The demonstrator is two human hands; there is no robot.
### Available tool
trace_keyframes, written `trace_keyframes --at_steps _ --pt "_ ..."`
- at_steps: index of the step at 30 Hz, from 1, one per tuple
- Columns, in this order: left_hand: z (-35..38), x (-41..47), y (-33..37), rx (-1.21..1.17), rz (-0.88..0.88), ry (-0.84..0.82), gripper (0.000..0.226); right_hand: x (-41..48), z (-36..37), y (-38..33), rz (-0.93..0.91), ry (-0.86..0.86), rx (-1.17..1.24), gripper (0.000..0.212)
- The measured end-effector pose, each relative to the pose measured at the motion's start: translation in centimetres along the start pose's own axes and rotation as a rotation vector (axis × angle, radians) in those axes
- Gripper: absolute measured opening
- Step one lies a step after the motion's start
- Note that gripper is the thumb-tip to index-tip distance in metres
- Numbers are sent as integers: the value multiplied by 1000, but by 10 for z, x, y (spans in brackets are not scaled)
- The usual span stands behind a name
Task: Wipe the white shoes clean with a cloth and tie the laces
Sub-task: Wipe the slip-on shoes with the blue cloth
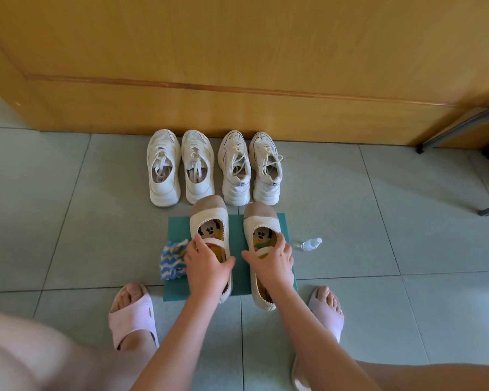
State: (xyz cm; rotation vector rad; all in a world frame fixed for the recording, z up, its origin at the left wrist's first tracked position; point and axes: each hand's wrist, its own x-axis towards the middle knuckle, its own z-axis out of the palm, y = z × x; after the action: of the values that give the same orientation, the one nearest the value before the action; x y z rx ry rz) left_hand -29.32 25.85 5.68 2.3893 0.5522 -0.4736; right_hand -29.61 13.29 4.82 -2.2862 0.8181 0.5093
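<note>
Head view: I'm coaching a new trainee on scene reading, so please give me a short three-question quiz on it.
1. How many laced sneakers stand in the row by the wooden panel?
2. True or false: the spray bottle lies on the floor tile, off the green mat.
3. The left hand grips: A a sneaker; B the left strap shoe; C the spray bottle.
Key: 1 four; 2 true; 3 B.
</note>
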Motion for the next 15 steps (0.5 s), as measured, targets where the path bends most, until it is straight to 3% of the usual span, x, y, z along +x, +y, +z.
trace_keyframes --at_steps 10,15 --pt "27 15 9 153 -88 155 118 7 4 -4 38 18 -196 119" --pt "31 17 8 96 -110 218 108 8 -1 -4 32 33 -199 107"
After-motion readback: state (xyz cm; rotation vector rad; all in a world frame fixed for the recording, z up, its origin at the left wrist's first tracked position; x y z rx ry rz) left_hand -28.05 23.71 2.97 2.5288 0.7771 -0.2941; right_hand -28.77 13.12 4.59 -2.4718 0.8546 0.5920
